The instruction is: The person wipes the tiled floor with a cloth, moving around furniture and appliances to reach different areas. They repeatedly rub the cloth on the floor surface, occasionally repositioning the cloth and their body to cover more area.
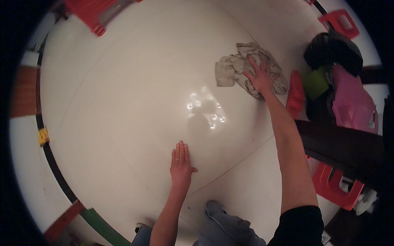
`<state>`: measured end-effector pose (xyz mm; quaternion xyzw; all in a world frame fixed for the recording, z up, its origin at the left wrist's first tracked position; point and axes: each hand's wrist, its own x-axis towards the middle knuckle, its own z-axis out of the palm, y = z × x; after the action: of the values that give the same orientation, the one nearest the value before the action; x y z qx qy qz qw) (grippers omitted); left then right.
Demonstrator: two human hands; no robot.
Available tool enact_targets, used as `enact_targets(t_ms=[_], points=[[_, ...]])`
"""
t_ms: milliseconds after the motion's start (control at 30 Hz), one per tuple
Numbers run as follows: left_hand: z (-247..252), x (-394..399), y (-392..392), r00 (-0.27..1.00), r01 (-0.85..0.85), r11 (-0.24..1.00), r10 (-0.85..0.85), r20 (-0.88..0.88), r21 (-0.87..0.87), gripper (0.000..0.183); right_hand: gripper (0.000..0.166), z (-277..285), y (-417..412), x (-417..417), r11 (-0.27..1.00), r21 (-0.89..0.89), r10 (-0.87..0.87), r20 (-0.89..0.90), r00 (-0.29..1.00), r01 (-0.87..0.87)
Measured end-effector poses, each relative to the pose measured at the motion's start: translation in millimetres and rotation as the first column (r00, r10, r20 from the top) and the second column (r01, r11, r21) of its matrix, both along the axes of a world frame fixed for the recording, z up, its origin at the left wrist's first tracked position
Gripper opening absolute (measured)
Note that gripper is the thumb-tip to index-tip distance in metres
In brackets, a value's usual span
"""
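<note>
My right hand (261, 78) lies on a crumpled grey-beige cloth (226, 73), palm down with the fingers spread over the folds. The cloth rests in a bunched heap on the glossy cream tiled floor (129, 92), towards the right. Nearer to me, my left hand (181, 167) is held flat over the floor, empty, its fingers straight and its thumb out to the side. Whether its palm touches the tile I cannot tell. Bright lamp reflections shine on the floor between both hands.
Red plastic stools (338, 184) stand at the right, near a dark beam-like piece of furniture (338, 147). A pink item (351, 95) and a red item (295, 92) are beside the cloth. Another red plastic piece (89, 12) is at upper left. A yellow object (43, 136) sits along the dark skirting.
</note>
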<state>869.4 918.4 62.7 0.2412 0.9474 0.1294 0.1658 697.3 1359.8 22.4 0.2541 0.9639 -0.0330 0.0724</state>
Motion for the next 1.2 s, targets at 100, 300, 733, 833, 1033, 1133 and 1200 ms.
enact_targets(t_ms=[100, 300, 733, 833, 1033, 1133, 1200], points=[[-4.1, 3.2, 2.7, 1.000, -0.008, 1.000, 0.008, -0.002, 0.010, 0.129, 0.080, 3.1, 0.9, 2.9, 1.000, -0.014, -0.020, 0.021, 1.000, 0.020], [-11.6, 9.6, -2.9, 0.999, -0.041, 0.997, 0.043, -0.031, 0.058, 0.128, 0.089, 10.1, -58.5, 32.2, 0.998, 0.038, -0.053, 0.047, 0.997, 0.051], [18.1, 88.4, -104.2, 0.979, -0.184, 0.935, 0.203, -0.034, 0.302, 0.098, 0.091, 16.3, -306.9, 198.6, 0.920, 0.101, 0.381, -0.021, 0.924, -0.378], [26.1, 108.7, -184.7, 0.981, -0.132, 0.965, 0.161, -0.112, 0.228, 0.086, 0.092, 5.6, -376.9, 237.4, 0.863, 0.080, 0.503, -0.039, 0.864, -0.499], [42.6, 192.0, -331.3, 0.984, -0.106, 0.981, 0.127, -0.128, 0.162, 0.078, 0.089, 25.1, -535.7, 304.0, 0.428, -0.129, 0.903, 0.025, 0.429, -0.894], [53.3, 245.4, -371.0, 0.979, -0.188, 0.968, 0.198, -0.047, 0.165, 0.082, 0.083, 33.4, -599.3, 345.4, -0.043, -0.212, 0.998, 0.033, -0.051, -0.976], [53.6, 277.3, -389.2, 0.961, -0.276, 0.941, 0.271, 0.052, 0.198, 0.086, 0.079, 29.2, -624.3, 367.0, -0.303, -0.269, 0.948, 0.008, -0.317, -0.914]])
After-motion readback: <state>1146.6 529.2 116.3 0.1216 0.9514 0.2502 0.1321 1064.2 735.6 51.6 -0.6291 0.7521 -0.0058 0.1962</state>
